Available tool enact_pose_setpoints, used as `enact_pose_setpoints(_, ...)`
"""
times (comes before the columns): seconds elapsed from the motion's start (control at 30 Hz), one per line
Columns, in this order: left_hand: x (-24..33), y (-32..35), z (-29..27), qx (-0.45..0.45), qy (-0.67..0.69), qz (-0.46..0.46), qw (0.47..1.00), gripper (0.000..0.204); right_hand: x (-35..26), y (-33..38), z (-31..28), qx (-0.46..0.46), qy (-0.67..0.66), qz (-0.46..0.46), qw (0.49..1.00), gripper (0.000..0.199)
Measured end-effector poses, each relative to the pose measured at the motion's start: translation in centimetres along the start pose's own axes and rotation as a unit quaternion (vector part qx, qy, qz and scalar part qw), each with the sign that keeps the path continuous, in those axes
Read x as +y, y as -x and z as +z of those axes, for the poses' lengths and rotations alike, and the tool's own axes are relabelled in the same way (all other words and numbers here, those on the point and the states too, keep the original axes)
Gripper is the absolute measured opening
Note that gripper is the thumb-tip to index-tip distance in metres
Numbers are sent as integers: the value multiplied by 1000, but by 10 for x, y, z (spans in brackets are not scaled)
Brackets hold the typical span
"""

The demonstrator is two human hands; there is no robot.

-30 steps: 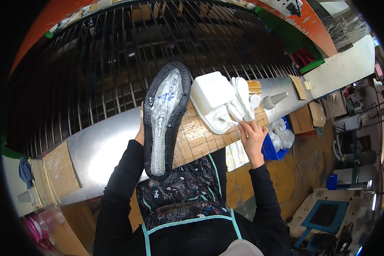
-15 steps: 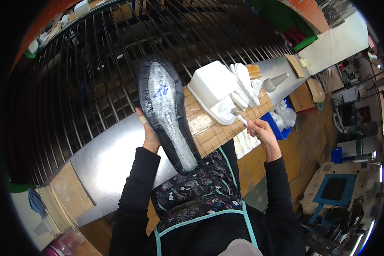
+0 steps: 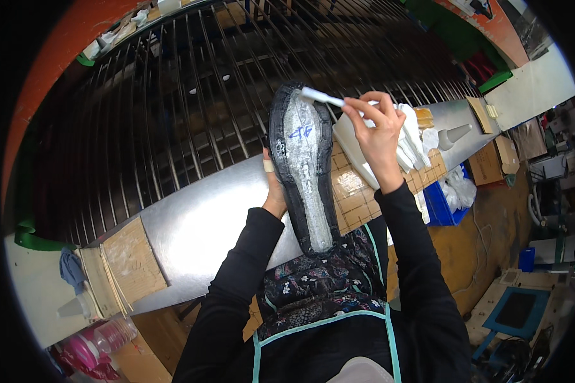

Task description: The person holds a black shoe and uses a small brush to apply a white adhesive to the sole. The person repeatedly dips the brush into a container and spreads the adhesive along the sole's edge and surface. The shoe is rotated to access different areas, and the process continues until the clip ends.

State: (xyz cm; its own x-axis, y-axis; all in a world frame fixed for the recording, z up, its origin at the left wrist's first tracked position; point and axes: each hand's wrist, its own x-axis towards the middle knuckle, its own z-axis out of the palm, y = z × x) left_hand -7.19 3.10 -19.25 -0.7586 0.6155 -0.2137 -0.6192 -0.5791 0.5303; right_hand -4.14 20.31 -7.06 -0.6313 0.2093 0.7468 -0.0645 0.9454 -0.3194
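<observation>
1. Rack (image 3: 166, 108): dark metal bars, set beyond the bench (image 3: 198, 214).
2. Bench: bright metal, slanting from lower left to upper right.
3. Mat (image 3: 353, 195): brown, gridded with dark lines, laid on the bench to the right of the shoe (image 3: 308, 159).
4. Shoe: black, pale underside turned up and marked in blue; toe end pointing away from the body, heel end near the apron (image 3: 326, 281). Contact with the bench impossible to tell.
5. Container (image 3: 349, 142): white, on the mat, partly hidden behind the right hand (image 3: 378, 135).
6. Bin (image 3: 437, 205): blue, holding white plastic (image 3: 459, 189), beside the bench.
7. Right hand: raised, pinching the brush (image 3: 326, 97) between thumb and fingers.
8. Left hand (image 3: 275, 188): gripping the shoe along its left side, fingers partly hidden; pale band around one finger.
9. Pile (image 3: 410, 143): white, beside the container.
10. Cone (image 3: 455, 136): grey, lying tilted right of the pile.
11. Brush: pale, narrow, blurred tip at the toe end of the underside.
</observation>
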Motion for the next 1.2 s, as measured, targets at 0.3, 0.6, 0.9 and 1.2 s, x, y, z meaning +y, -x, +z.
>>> enact_pose_setpoints(0.3,1,2,5,-5,-26,20,999,102,-25,94,-83,-128,-9,-87,988,20)
enact_pose_setpoints(0.6,-1,-4,-8,-4,22,-19,1000,97,5,-4,6,9,49,-55,997,11)
enact_pose_setpoints(0.9,-2,-4,-1,-9,-2,16,1000,99,-10,25,-41,-135,-69,-97,984,12)
enact_pose_setpoints(1.2,3,1,3,6,-43,-4,999,101,-3,-17,7,-38,-12,-67,997,11)
